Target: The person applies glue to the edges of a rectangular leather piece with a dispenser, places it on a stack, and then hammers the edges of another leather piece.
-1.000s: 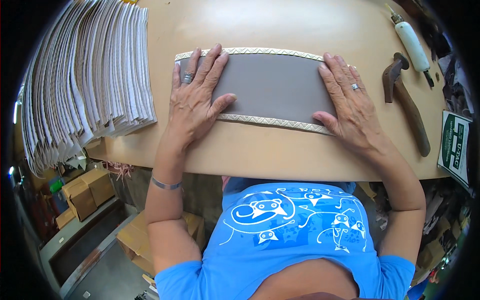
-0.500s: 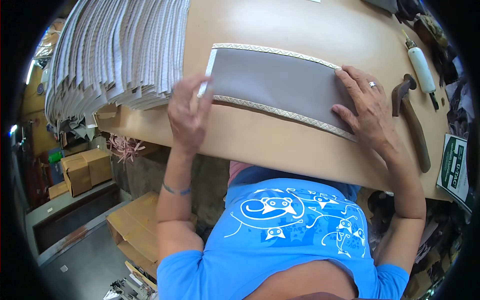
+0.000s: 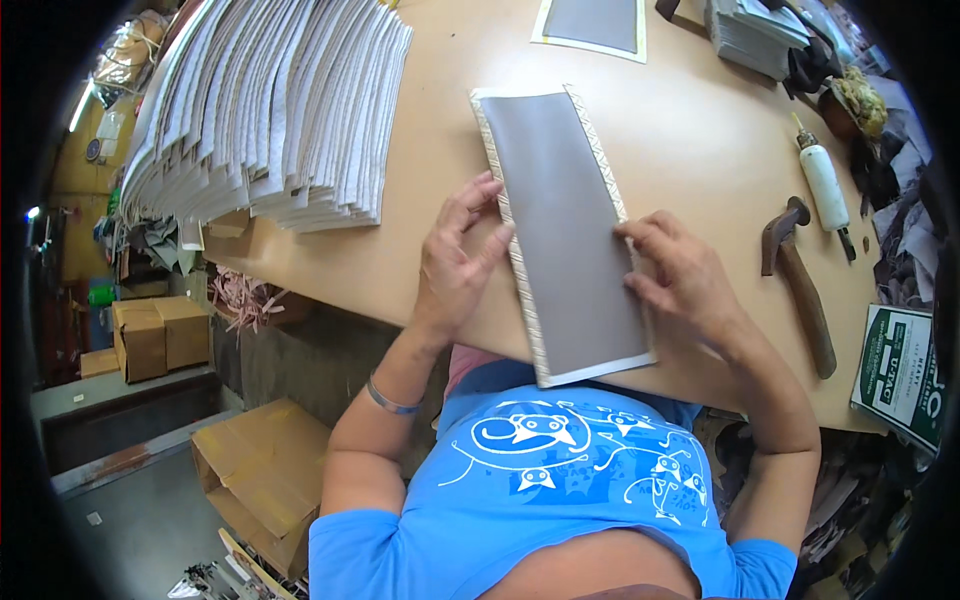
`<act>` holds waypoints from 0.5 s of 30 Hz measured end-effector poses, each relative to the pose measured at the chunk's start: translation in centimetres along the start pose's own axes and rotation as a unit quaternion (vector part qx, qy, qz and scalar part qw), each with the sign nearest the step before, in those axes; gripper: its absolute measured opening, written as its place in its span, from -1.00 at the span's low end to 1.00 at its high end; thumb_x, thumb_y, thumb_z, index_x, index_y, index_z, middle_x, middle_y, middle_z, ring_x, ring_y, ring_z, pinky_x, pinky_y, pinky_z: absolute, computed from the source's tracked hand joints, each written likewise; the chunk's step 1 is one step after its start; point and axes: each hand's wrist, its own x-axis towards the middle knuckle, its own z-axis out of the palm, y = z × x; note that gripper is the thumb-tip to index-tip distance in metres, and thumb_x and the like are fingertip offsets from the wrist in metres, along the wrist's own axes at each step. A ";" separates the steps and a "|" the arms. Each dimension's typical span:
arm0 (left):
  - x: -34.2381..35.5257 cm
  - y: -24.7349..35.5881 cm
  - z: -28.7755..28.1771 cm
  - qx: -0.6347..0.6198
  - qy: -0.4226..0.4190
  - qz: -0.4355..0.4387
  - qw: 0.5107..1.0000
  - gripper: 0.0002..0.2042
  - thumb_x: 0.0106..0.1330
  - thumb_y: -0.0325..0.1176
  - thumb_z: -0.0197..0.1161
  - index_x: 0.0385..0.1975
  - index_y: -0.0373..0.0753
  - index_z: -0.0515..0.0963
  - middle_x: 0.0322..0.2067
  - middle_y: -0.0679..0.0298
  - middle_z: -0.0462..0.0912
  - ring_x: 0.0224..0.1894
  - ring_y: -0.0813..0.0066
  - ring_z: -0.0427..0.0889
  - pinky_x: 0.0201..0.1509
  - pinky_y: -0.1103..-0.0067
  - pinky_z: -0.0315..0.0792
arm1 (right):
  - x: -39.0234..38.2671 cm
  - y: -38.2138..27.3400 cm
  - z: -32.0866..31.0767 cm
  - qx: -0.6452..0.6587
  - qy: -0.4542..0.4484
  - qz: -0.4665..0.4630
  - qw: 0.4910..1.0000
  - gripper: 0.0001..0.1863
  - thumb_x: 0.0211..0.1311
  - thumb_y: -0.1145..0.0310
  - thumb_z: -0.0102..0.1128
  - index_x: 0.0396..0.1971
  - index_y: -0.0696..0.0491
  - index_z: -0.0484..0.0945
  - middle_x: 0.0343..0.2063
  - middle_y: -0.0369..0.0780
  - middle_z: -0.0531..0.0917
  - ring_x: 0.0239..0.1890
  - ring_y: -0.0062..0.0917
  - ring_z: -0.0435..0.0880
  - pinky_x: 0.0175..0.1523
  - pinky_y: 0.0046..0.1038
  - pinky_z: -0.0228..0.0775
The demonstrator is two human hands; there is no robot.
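A grey rectangular panel (image 3: 570, 230), leather-like, with cream zigzag-patterned trim along both long sides and white strips at its short ends, stands lengthwise in front of me. Its near end reaches over the table's front edge. My left hand (image 3: 460, 255) grips the left trimmed side between thumb and fingers. On the opposite side, my right hand (image 3: 685, 280) pinches the right edge, fingertips curled at the trim. Whether the panel lies flat or is slightly lifted I cannot tell.
A tall fanned stack of pale sheets (image 3: 290, 120) fills the table's left. To the right lie a hammer (image 3: 802, 285), a white bottle with a thin nozzle (image 3: 824, 187) and a green-and-white package (image 3: 895, 375). Another grey panel (image 3: 592, 22) lies at the far side.
The panel has turned from lying crosswise to pointing away from me. My left hand moved from its short end to a long side; my right hand shifted to the opposite long side.
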 end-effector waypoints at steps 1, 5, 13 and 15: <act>0.9 0.1 0.0 -0.074 -0.009 -0.062 0.995 -0.61 0.19 -0.46 0.19 0.04 -0.28 0.38 0.04 0.13 0.42 -0.05 0.39 0.49 -0.01 0.47 0.43 | -0.2 0.1 0.4 -0.010 0.008 -0.023 1.000 -0.56 -0.08 0.47 0.24 -0.09 0.08 0.42 -0.22 -0.15 0.49 -0.33 -0.30 0.56 -0.20 -0.36 0.44; 3.5 0.6 0.6 -0.207 -0.020 -0.165 0.964 -0.68 0.22 -0.58 0.12 -0.01 -0.35 0.40 -0.09 0.22 0.46 -0.25 0.60 0.54 -0.19 0.70 0.50 | -0.6 -0.2 1.1 -0.031 0.007 -0.054 0.998 -0.61 -0.03 0.44 0.20 -0.12 0.05 0.43 -0.18 -0.15 0.49 -0.22 -0.26 0.56 -0.16 -0.33 0.44; 7.6 -0.2 -2.4 -0.144 -0.181 -0.218 0.948 -0.65 0.20 -0.63 0.05 0.02 -0.38 0.39 -0.04 0.21 0.46 -0.18 0.59 0.53 -0.09 0.69 0.48 | -1.0 -0.2 -0.1 -0.037 0.046 -0.074 0.995 -0.68 0.02 0.46 0.15 -0.15 0.07 0.47 -0.22 -0.17 0.54 -0.27 -0.26 0.58 -0.23 -0.31 0.46; 8.9 -0.9 -3.0 -0.103 -0.226 -0.226 0.942 -0.64 0.20 -0.63 0.05 0.03 -0.35 0.41 -0.04 0.24 0.47 -0.17 0.58 0.53 -0.05 0.67 0.45 | -2.0 0.2 -1.7 -0.096 0.100 -0.055 0.989 -0.67 0.02 0.46 0.15 -0.14 0.07 0.47 -0.21 -0.17 0.55 -0.29 -0.27 0.58 -0.26 -0.32 0.47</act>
